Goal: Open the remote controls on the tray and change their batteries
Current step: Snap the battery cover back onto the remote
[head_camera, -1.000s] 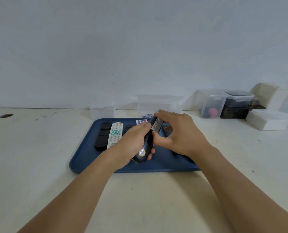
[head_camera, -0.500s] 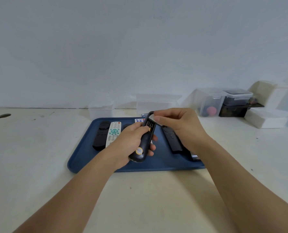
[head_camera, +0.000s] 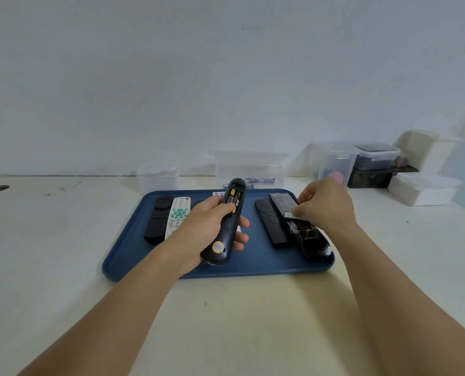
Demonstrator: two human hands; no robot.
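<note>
Blue tray (head_camera: pixel 133 256) on pale worktop (head_camera: pixel 63 267), centre. Left hand (head_camera: pixel 207 229): fingers wrapped round black remote (head_camera: pixel 226 229), held back-side up over tray middle; battery bay open, two batteries (head_camera: pixel 233 200) w/ yellow-black labels seated in it; round yellow sticker near remote's lower end. Right hand (head_camera: pixel 325 204): fingers pinching battery cover (head_camera: pixel 291 215), small dark piece, just above remotes on tray's right side. Tray L side: black remote w/ round pad (head_camera: pixel 156 219) next to white remote w/ teal buttons (head_camera: pixel 178 215), side by side, flat. Tray R side: slim black remote (head_camera: pixel 270 222), dark keypad remote (head_camera: pixel 283 203) and glossy black remote (head_camera: pixel 311 240), overlapping. Behind tray, by wall: clear plastic boxes (head_camera: pixel 250 166); loose blue batteries (head_camera: pixel 260 181) at far rim. Far R: lidded containers (head_camera: pixel 376 156), white boxes (head_camera: pixel 421 189).
</note>
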